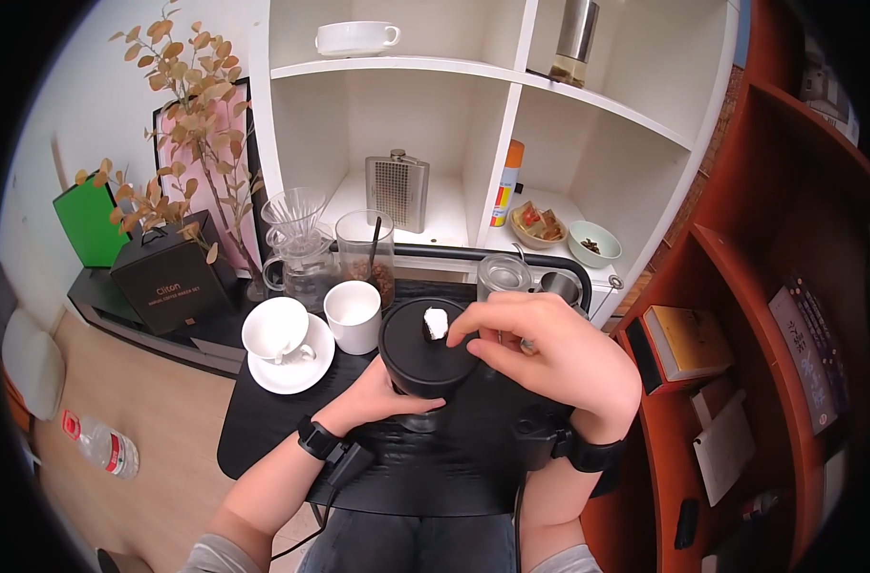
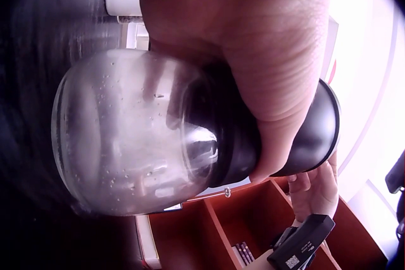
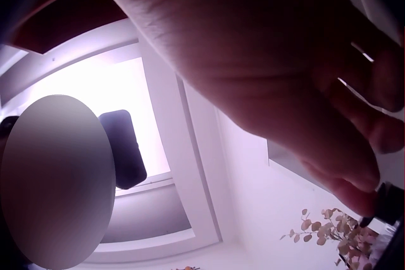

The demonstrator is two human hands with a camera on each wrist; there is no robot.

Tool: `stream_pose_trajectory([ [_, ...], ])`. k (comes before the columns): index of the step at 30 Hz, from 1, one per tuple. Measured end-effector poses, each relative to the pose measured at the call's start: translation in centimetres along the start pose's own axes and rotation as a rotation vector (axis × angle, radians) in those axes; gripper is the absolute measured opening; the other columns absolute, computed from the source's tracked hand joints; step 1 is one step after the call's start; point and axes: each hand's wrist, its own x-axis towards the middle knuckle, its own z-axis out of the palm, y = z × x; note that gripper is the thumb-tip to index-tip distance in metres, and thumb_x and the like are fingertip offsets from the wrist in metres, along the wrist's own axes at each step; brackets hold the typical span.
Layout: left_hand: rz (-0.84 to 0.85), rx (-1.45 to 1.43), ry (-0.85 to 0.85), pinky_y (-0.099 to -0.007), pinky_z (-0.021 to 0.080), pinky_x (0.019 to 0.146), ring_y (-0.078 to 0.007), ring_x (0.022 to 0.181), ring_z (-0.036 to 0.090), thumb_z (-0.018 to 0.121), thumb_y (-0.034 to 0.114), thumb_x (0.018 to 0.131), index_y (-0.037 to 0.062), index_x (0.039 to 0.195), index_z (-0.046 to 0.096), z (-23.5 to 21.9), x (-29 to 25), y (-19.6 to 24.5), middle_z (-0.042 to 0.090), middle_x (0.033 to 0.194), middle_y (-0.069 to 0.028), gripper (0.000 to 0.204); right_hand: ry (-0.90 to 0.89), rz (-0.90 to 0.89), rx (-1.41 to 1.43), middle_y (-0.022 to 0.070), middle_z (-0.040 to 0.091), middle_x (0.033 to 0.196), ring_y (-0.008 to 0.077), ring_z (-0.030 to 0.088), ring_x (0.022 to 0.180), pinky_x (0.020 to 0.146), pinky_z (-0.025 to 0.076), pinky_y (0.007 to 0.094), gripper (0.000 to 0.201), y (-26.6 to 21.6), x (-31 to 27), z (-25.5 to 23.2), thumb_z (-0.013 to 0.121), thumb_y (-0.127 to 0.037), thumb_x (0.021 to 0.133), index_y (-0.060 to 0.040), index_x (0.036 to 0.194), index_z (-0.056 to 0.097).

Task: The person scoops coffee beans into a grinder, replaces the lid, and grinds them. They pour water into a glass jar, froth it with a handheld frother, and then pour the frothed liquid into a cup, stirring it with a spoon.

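A black-topped coffee grinder with a clear glass jar base stands over the black table. Its lid carries a small black knob with a bright white top. My left hand grips the grinder round its dark middle, thumb across the front; small specks dot the glass inside. My right hand is bent down over the lid from the right. Its thumb and forefinger come together at the knob's side, on a black part in the right wrist view. The lid's far side is hidden from the wrist cameras.
Left of the grinder stand a white mug and a white cup on a saucer. Behind are a glass jar of brown contents with a dark stick and a glass dripper. An open glass jar stands behind my right hand.
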Motion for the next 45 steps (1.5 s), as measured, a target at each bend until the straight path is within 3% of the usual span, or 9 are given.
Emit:
stream_pose_trajectory([
  [3,0.004,0.011,0.001,-0.0290,0.044,0.092,-0.0129,0.112,0.049,0.079,0.007,0.069,0.0036,0.131,0.036,0.0,0.0,-0.1,0.050,0.121,-0.0052,0.075,-0.048,-0.026,-0.011,0.0086,0.054,0.069,0.0190,0.052,0.060,0.055,0.041,0.0297,0.015,0.1,0.1,0.1,0.059,-0.001,0.081,-0.0038,0.096,0.061],
  [5,-0.001,0.011,-0.009,-0.0288,0.044,0.091,-0.0125,0.112,0.049,0.079,0.007,0.069,0.0038,0.131,0.036,0.0,0.0,0.0,0.050,0.121,-0.0052,0.075,0.016,0.000,-0.042,0.0141,0.056,0.071,0.0307,0.057,0.067,0.062,0.045,0.0367,0.015,-0.2,0.2,0.1,0.056,-0.005,0.078,-0.0034,0.092,0.060],
  [8,0.055,0.011,0.017,-0.0287,0.044,0.092,-0.0124,0.112,0.049,0.079,0.007,0.069,0.0037,0.131,0.036,0.1,0.0,-0.2,0.051,0.121,-0.0053,0.075,-0.016,0.093,-0.001,0.0145,0.057,0.071,0.0316,0.057,0.068,0.063,0.046,0.0376,0.018,-1.5,0.1,-0.4,0.056,-0.005,0.079,-0.0039,0.095,0.061],
  [21,0.033,0.058,-0.004,-0.0312,0.042,0.096,-0.0146,0.115,0.048,0.078,0.007,0.069,0.0025,0.132,0.037,0.0,0.1,0.2,0.051,0.124,-0.0074,0.075,-0.013,0.048,-0.009,0.0161,0.061,0.077,0.0325,0.059,0.072,0.065,0.047,0.0371,0.019,-1.2,-0.2,-0.5,0.056,-0.003,0.081,-0.0035,0.098,0.064],
  [24,-0.001,0.006,-0.009,-0.0328,0.037,0.101,-0.0170,0.118,0.046,0.081,0.010,0.066,0.0026,0.131,0.040,0.1,0.2,0.3,0.049,0.127,-0.0070,0.077,-0.005,0.029,-0.020,0.0163,0.062,0.073,0.0322,0.060,0.066,0.062,0.047,0.0357,0.019,-1.0,-0.3,-0.4,0.057,-0.004,0.080,-0.0023,0.097,0.065],
  [26,-0.017,-0.096,0.002,-0.0329,0.037,0.101,-0.0171,0.119,0.045,0.081,0.009,0.065,0.0030,0.132,0.038,0.3,0.1,0.4,0.047,0.128,-0.0070,0.079,-0.077,0.194,0.075,0.0156,0.061,0.067,0.0310,0.060,0.060,0.058,0.046,0.0343,0.019,-1.0,-0.2,-0.3,0.059,-0.005,0.078,-0.0021,0.096,0.066],
  [30,-0.032,-0.071,-0.028,-0.0330,0.036,0.102,-0.0170,0.120,0.044,0.081,0.009,0.066,0.0035,0.133,0.037,0.1,0.1,0.5,0.046,0.130,-0.0071,0.081,-0.046,0.212,0.096,0.0149,0.060,0.062,0.0303,0.059,0.057,0.055,0.046,0.0331,0.019,-0.8,-0.4,0.1,0.060,-0.006,0.077,-0.0024,0.095,0.067],
  [38,0.027,0.023,-0.039,-0.0305,0.045,0.093,-0.0139,0.114,0.050,0.078,0.005,0.070,0.0033,0.131,0.037,-0.1,0.2,0.0,0.052,0.123,-0.0069,0.074,0.033,0.096,0.024,0.0136,0.059,0.062,0.0298,0.059,0.057,0.055,0.045,0.0346,0.017,-1.2,0.0,0.0,0.062,-0.010,0.078,-0.0031,0.094,0.065],
  [45,-0.007,-0.012,-0.011,-0.0303,0.045,0.093,-0.0133,0.113,0.050,0.078,0.006,0.069,0.0032,0.131,0.037,0.1,0.1,0.3,0.051,0.123,-0.0064,0.074,0.007,0.166,-0.056,0.0106,0.057,0.073,0.0269,0.057,0.067,0.061,0.046,0.0350,0.029,-1.3,0.5,0.0,0.064,-0.010,0.078,-0.0044,0.105,0.057],
])
